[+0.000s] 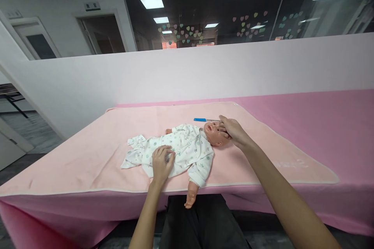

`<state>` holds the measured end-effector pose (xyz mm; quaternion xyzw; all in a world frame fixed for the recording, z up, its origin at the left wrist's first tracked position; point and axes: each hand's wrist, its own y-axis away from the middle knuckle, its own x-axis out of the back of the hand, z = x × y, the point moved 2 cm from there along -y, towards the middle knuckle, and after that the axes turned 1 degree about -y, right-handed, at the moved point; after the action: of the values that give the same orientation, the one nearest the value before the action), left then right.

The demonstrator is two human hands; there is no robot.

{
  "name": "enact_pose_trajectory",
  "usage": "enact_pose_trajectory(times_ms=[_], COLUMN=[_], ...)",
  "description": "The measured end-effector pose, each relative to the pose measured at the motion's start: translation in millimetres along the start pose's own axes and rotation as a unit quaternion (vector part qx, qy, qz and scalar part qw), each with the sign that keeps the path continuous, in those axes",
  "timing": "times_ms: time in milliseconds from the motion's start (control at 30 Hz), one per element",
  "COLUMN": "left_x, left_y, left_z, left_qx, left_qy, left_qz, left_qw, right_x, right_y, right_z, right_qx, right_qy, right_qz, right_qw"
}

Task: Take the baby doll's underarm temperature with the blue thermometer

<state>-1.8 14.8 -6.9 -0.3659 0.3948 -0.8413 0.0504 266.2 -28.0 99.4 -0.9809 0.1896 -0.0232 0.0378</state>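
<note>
A baby doll in a white patterned sleepsuit lies on its back, its head to the right. My left hand rests on the doll's belly, fingers loosely bent and a little apart, holding nothing. At the doll's forehead is my right hand, its fingers curled and pressed together. What they hold, if anything, is hidden. A slim tool with a blue handle and a thin pale shaft lies just beyond the head. The shaft's right end meets my right fingertips; I cannot tell whether they grip it.
A peach blanket lies under the doll, over a pink tablecloth. One doll arm hangs past the table's front edge. A low white wall with dark glass above runs along the back.
</note>
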Motion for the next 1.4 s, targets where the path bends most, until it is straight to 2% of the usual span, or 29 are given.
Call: enact_pose_trajectory(times_ms=[133, 267, 433, 567, 667, 767, 867, 933, 1167, 1267, 1400], left_x=[3.2, 3.5, 2.8, 2.6, 3.0, 2.8, 0.5, -0.7, -9.4, -11.3, -11.5], left_y=[-1.6, -0.3, -1.0, -1.2, 0.1, 1.3, 1.9, 1.6, -3.9, -5.2, -3.8], left_z=[-4.6, -8.1, -9.7, -12.7, -10.7, -2.1, 7.4, 10.1, 8.2, 10.4, 11.2], left_qx=[0.047, 0.06, 0.062, 0.059, 0.04, -0.015, -0.087, -0.109, -0.09, -0.087, -0.093], left_qy=[0.012, -0.008, -0.007, -0.006, -0.021, -0.058, -0.082, -0.086, -0.081, -0.078, -0.059], left_qz=[0.049, 0.045, 0.043, 0.045, 0.056, 0.047, -0.004, -0.014, 0.004, 0.001, -0.008], left_qw=[0.998, 0.997, 0.997, 0.997, 0.997, 0.997, 0.993, 0.99, 0.993, 0.993, 0.994], right_x=[-12.0, -19.4, -25.7, -33.6, -41.1, -47.6, -49.4, -47.6, -33.0, -35.9, -39.3], right_y=[-4.1, -6.4, -9.7, -10.6, -6.0, -0.4, -0.4, -4.9, -28.9, -33.3, -32.5], right_z=[-4.2, -4.4, -11.0, -15.6, -19.8, -24.2, -26.6, -25.9, -17.0, -14.3, -12.8], right_qx=[0.052, 0.085, 0.109, 0.086, 0.07, 0.072, 0.091, 0.099, 0.092, 0.083, 0.089], right_qy=[0.094, 0.161, 0.15, 0.084, 0.052, 0.052, 0.072, 0.086, 0.087, 0.072, 0.079], right_qz=[0.008, -0.015, 0.029, -0.018, -0.062, -0.07, -0.036, -0.028, -0.013, -0.029, -0.015], right_qw=[0.994, 0.983, 0.982, 0.993, 0.994, 0.994, 0.993, 0.991, 0.992, 0.994, 0.993])
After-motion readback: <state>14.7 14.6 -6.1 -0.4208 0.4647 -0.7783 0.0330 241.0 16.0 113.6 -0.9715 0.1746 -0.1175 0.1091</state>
